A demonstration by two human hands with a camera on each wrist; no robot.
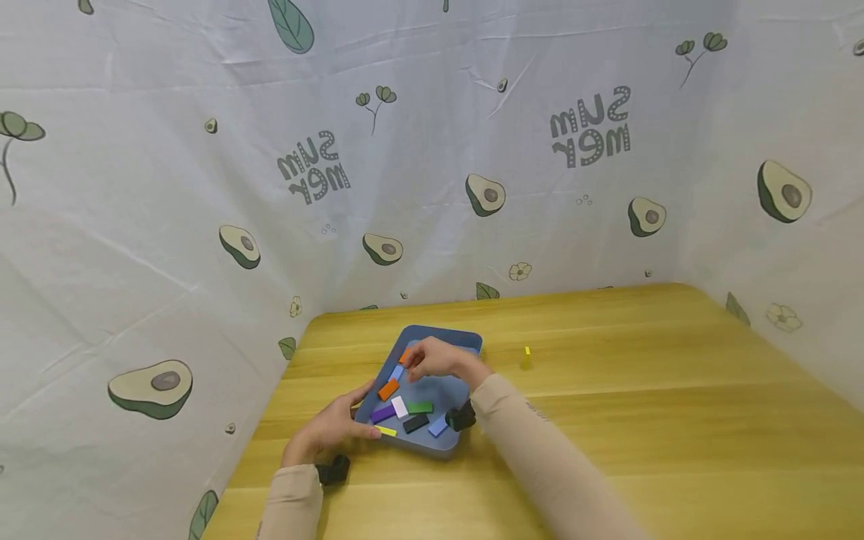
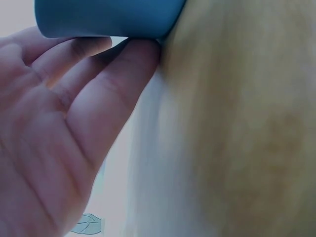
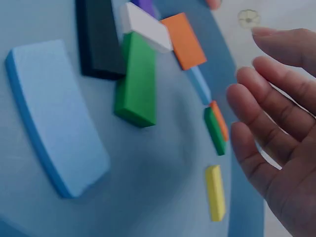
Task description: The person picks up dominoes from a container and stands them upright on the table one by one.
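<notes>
A blue tray (image 1: 432,448) on the wooden table holds several coloured blocks. At its near left corner my left hand (image 1: 331,426) grips the wall, thumb along the near side and fingers on the left side. Over the tray's left part hovers my right hand (image 1: 435,357), fingers loosely bent; the right wrist view shows nothing in the fingers (image 3: 256,108). Below it lie an orange block (image 1: 388,389) and a light blue block (image 3: 59,118). A green block (image 3: 138,84), a black block (image 3: 101,39), a white block (image 3: 148,27) and a yellow block (image 3: 216,193) also lie inside.
To the right of the tray, a small yellow block (image 1: 528,351) stands upright on the table (image 1: 641,420). A white printed cloth (image 1: 432,225) hangs behind the table and along both sides. Black wrist cameras (image 1: 462,415) sit under both wrists.
</notes>
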